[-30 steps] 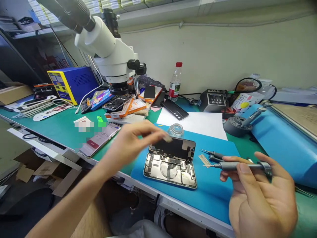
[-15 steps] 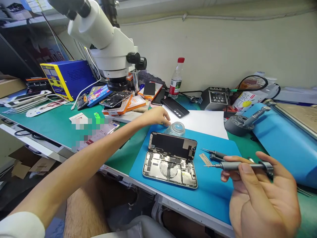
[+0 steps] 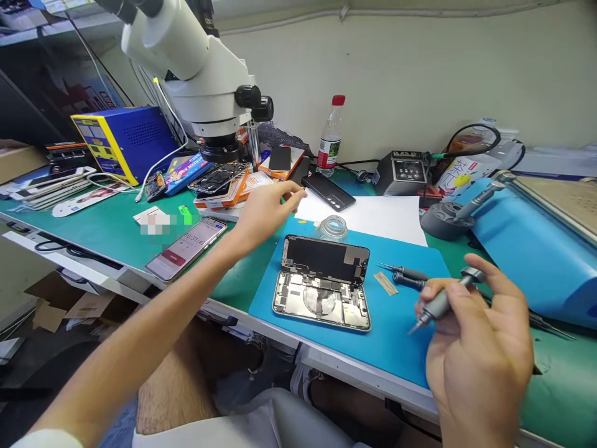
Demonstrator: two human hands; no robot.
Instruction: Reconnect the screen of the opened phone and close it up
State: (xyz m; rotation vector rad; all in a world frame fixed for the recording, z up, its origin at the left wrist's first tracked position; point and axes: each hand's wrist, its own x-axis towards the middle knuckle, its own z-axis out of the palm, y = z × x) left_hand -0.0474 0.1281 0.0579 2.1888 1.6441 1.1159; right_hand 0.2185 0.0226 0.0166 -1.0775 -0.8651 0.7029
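Observation:
My right hand (image 3: pixel 485 336) grips a small grey precision screwdriver (image 3: pixel 438 305), its tip pointing down and left over the blue mat (image 3: pixel 396 336). Raised above the left back of the mat is my left hand (image 3: pixel 268 208), thumb and forefinger pinched together; what lies between them, if anything, is too small to make out. An opened phone (image 3: pixel 321 302) rests on the mat, its lifted screen (image 3: pixel 326 260) leaning back against a small glass jar (image 3: pixel 334 229). To its right are a flat clear strip (image 3: pixel 386 284) and two more screwdrivers (image 3: pixel 410 277).
A microscope (image 3: pixel 205 93) towers over stacked phones and boxes at the back left. A phone with a timer (image 3: pixel 186 249) lies left of my forearm. Behind the mat are white paper (image 3: pixel 387 214), a black phone case (image 3: pixel 329 191) and a bottle (image 3: pixel 330 140). A round tool holder (image 3: pixel 445 221) stands right.
My left hand has moved away from the jar, up and to the left. The screwdriver in my right hand has swung from level to tip-down. The view has shifted slightly.

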